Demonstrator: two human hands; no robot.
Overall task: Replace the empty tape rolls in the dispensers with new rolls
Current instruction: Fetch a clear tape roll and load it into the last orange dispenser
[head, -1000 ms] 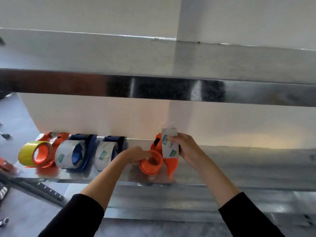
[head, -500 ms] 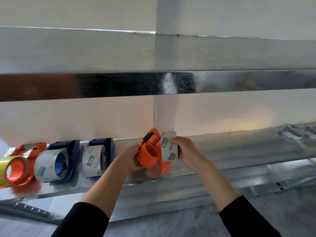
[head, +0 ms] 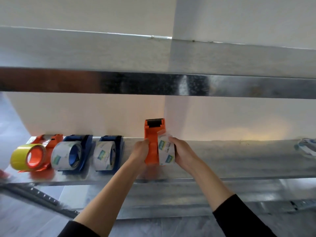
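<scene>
My left hand [head: 140, 150] grips the left side of an orange tape dispenser [head: 152, 141], held upright above the metal shelf [head: 230, 161] with its toothed cutter pointing up. My right hand [head: 181, 153] presses a clear tape roll [head: 165, 153] with green labels against the dispenser's right side. Whether the roll sits fully on the hub is hidden. Further left on the shelf stand two blue dispensers [head: 85, 142] [head: 118, 142] with clear rolls, and an orange dispenser [head: 51, 139] with a yellow roll [head: 20, 157].
A metal upper shelf beam [head: 171, 84] crosses the view above my hands. A white wall stands behind the shelf. A blurred bluish object [head: 307, 147] lies at the far right of the shelf. A slotted metal rail [head: 37, 195] runs below left.
The orange dispenser has turned from lying sideways with its hub facing me to upright with the cutter up. The clear roll has moved from behind the dispenser to against its right side.
</scene>
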